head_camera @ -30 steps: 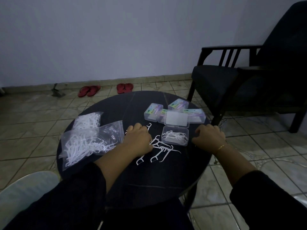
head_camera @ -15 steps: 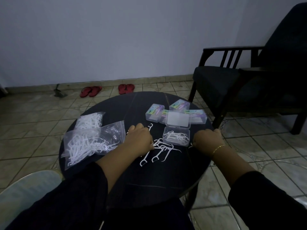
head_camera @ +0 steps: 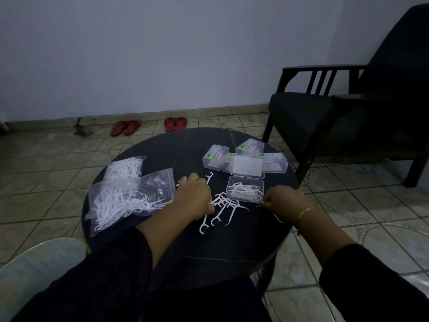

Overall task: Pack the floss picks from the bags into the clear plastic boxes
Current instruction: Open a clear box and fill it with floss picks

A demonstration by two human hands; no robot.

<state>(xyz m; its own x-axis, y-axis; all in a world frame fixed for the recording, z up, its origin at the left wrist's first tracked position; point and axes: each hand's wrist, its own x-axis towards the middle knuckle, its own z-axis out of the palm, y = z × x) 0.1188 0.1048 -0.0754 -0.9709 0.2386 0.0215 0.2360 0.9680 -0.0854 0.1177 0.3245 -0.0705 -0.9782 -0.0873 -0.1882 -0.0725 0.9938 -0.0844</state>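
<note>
- Clear plastic open box [head_camera: 245, 192] sits on the round dark table [head_camera: 162, 149], lid up, floss picks inside.
- Loose white picks [head_camera: 226, 206] lie beside it; more fill two crinkled bags [head_camera: 130, 196].
- Closed boxes [head_camera: 216, 156] carry pastel labels, print unreadable.
- Left hand [head_camera: 193, 197] curls on the pile; its hold is hidden.
- Right hand [head_camera: 284, 201] pinches one pick.

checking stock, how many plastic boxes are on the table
5. One open box with picks sits between the hands. Four closed ones are behind it: far left, under the lid's left edge, rear, right.
</note>
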